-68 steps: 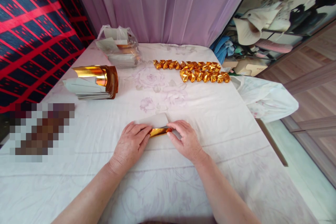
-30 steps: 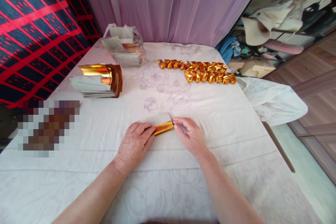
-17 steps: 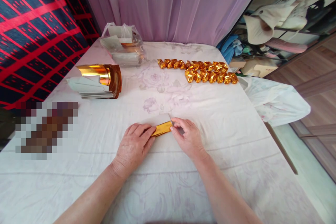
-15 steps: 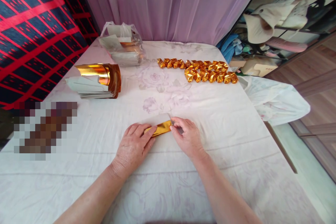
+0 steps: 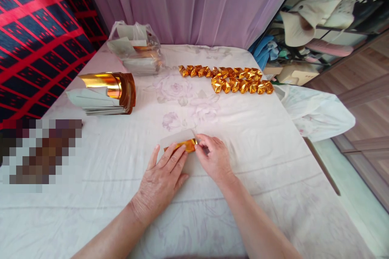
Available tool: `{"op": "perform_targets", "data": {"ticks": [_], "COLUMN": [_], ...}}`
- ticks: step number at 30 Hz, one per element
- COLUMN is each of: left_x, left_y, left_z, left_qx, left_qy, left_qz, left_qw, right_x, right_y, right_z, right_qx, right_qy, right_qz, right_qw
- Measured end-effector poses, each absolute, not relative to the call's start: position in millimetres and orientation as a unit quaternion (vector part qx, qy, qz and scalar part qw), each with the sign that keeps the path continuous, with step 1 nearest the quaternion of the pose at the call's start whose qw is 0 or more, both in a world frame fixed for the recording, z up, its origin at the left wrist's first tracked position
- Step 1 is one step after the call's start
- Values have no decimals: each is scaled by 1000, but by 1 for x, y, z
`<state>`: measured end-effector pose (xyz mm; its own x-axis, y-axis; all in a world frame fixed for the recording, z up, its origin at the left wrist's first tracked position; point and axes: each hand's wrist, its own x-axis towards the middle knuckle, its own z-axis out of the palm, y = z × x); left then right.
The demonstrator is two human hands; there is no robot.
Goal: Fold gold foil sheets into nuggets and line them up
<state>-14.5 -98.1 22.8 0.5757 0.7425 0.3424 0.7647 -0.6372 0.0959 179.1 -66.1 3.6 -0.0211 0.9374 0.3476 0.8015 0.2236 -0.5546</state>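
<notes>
A small sheet of paper, gold on one side and white on the other (image 5: pixel 179 139), lies partly folded on the white cloth in front of me. My left hand (image 5: pixel 162 178) lies flat with its fingers spread, the fingertips pressing on the gold fold. My right hand (image 5: pixel 214 158) pinches the right end of the fold between thumb and forefinger. Only a short strip of gold shows between the two hands.
A stack of gold-and-white sheets (image 5: pixel 105 94) sits at the left, a plastic bag of more sheets (image 5: pixel 136 48) behind it. Two rows of folded gold pieces (image 5: pixel 232 79) lie at the far right. A white bag (image 5: pixel 316 109) hangs off the table's right edge (image 5: pixel 322 166). A blurred patch covers the near left.
My left hand has shifted right and opened flat over the gold fold, covering more of it. My right hand stays pinched at the fold's right end.
</notes>
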Motion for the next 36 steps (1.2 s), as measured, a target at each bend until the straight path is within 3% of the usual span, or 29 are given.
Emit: {"op": "perform_targets", "data": {"ticks": [10, 36], "left_x": [-16, -21], "left_y": [-95, -87], "left_z": [14, 17], "left_qx": [-891, -888], "left_qy": [-430, -431], "left_qz": [-147, -153], "left_qw": [6, -41], "right_x": [185, 184], "right_y": [-67, -65], "right_z": [5, 5], "right_qx": [-594, -606], "right_qy": [-707, -712], "right_qz": [140, 162], "right_qw": [359, 315]}}
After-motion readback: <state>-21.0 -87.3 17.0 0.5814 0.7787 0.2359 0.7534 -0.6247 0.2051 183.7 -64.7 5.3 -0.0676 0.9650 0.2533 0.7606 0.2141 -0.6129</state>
